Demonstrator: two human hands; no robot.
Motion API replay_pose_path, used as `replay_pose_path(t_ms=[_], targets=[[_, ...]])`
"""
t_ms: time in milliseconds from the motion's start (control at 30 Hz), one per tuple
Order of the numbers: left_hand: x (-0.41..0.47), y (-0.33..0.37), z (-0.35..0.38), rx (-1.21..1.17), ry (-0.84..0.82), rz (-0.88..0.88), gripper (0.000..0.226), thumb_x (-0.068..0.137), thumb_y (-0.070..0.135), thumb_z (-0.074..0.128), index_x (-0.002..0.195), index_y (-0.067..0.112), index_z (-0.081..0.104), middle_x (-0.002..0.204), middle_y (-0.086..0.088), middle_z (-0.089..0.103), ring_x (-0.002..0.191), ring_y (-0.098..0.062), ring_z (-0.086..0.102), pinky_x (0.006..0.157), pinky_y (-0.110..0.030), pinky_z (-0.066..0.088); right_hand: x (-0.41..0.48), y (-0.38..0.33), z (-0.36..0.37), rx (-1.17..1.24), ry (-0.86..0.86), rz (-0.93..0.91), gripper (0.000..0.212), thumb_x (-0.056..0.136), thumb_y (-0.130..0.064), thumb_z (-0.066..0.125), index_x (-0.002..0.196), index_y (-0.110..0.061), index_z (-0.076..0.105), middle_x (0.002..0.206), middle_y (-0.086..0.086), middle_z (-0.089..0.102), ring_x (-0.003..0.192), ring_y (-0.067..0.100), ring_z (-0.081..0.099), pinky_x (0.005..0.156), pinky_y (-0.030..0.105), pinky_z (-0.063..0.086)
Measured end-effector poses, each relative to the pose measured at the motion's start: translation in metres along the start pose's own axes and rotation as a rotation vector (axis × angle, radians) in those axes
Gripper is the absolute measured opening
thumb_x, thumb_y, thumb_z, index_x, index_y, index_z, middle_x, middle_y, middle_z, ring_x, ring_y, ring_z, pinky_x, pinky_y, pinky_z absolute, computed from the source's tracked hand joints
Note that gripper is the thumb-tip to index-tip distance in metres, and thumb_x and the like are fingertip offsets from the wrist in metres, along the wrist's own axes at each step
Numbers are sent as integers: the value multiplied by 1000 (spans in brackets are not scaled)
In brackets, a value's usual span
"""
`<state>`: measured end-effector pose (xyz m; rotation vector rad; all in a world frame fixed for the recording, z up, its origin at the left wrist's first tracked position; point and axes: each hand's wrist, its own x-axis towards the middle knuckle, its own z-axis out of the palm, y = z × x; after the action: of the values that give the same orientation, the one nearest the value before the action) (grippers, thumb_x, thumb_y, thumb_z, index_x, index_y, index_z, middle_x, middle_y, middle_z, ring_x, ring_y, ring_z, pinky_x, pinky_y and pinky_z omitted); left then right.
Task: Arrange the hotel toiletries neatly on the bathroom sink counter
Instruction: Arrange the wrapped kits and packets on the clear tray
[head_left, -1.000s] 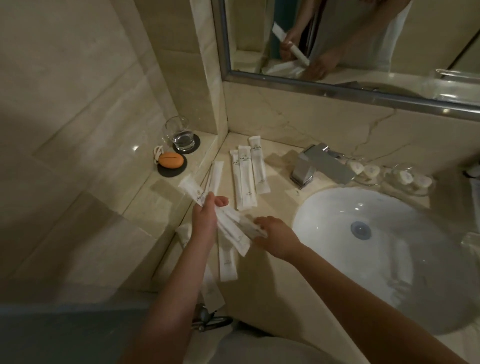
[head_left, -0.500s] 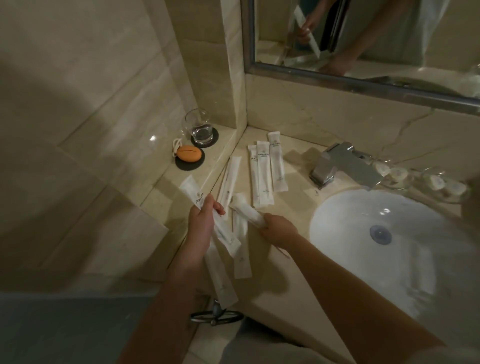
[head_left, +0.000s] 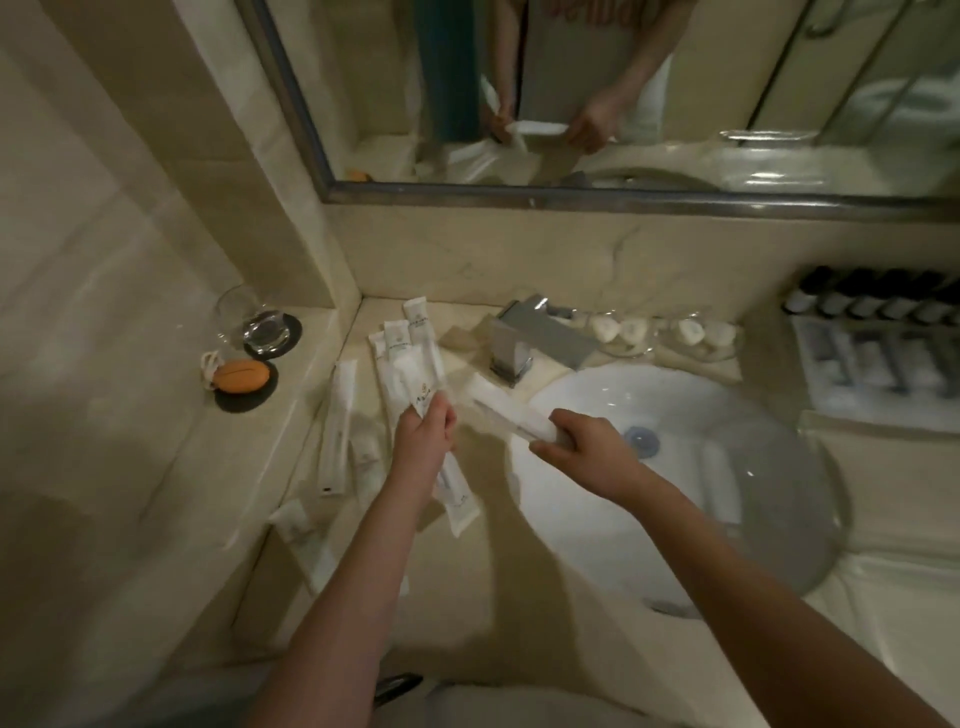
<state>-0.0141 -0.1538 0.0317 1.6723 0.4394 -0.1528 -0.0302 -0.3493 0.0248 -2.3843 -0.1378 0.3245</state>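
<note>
Several long white toiletry packets lie on the beige marble counter (head_left: 467, 597) left of the basin. Three of them (head_left: 400, 343) lie side by side near the back wall, and one packet (head_left: 337, 426) lies alone by the ledge. My left hand (head_left: 423, 441) grips a white packet (head_left: 454, 493) that sticks out above and below my fist. My right hand (head_left: 582, 441) holds one end of another white packet (head_left: 498, 405), lifted over the basin's left rim. More packets (head_left: 306, 540) lie near the counter's front edge.
A white basin (head_left: 675, 493) fills the right side, with a chrome tap (head_left: 535, 338) behind it. A glass (head_left: 254, 317) and an orange soap (head_left: 241, 376) sit on dark coasters on the left ledge. Small wrapped items (head_left: 654, 330) and a tray of dark-capped bottles (head_left: 872, 332) stand at the back right.
My right hand has lifted its packet up and to the right, over the basin's rim. My left hand has also shifted right with its packet. The view has swung right.
</note>
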Motion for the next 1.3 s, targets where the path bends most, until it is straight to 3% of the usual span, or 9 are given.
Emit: replay_pose_path(t_ms=[167,367,567,633,733,900,1033,1167,1300], targets=[[-14,29,70,72,-83,37,15,90,29,56,79,19,59,56,8,49,52,-8,45,52,-24,38,-41,49,-60,-62,112,70,30,80,-39,67,76,-16,48,59,-5,45,61,20,47,59,38,39],[-35,47,148,140,-394,35,10,87,22,65,96,20,66,60,6,50,43,-2,41,46,-20,32,-78,82,-117,-238,93,52,29,78,-37,68,94,-14,59,80,2,61,81,22,60,61,28,32],[-56,50,203,114,-385,23,10,87,15,62,77,20,62,65,2,54,54,-10,46,49,-23,35,-94,132,-135,-431,301,-34,62,71,-34,72,126,-23,46,115,0,63,102,26,61,79,33,45],[-65,51,217,94,-344,-18,12,86,14,61,75,18,59,63,1,53,53,-10,47,47,-22,35,-97,149,-135,-558,442,-134,60,66,-29,74,120,-22,49,105,1,66,90,26,65,72,34,49],[-75,51,231,-14,-407,-124,16,89,10,57,74,12,55,59,-4,48,38,-8,39,43,-22,31,-98,162,-139,-579,586,-256,22,71,-19,60,92,-18,61,75,2,66,60,28,62,53,28,44],[-82,55,241,234,-388,0,15,89,32,59,88,19,64,59,6,52,42,-5,42,48,-22,34,-102,166,-177,-105,125,-12,10,86,-14,58,91,-13,66,72,1,66,65,21,62,63,31,47],[-85,54,250,330,-523,131,18,84,19,67,101,14,69,69,10,58,40,9,49,42,-6,35,-105,172,-202,95,-161,101,9,88,-14,58,82,-10,63,65,-3,67,56,8,62,64,23,47],[-88,45,274,354,-478,142,5,84,12,67,89,11,65,71,2,63,42,9,53,44,-8,38,-115,187,-206,-12,-64,169,15,85,-21,63,95,-10,67,86,6,70,74,16,62,65,25,44],[-93,27,306,280,-448,45,21,85,15,65,98,-2,69,71,-6,69,54,-4,61,51,-18,43,-132,219,-181,-358,269,54,51,73,-31,74,120,-19,58,109,5,67,96,26,62,80,35,47]])
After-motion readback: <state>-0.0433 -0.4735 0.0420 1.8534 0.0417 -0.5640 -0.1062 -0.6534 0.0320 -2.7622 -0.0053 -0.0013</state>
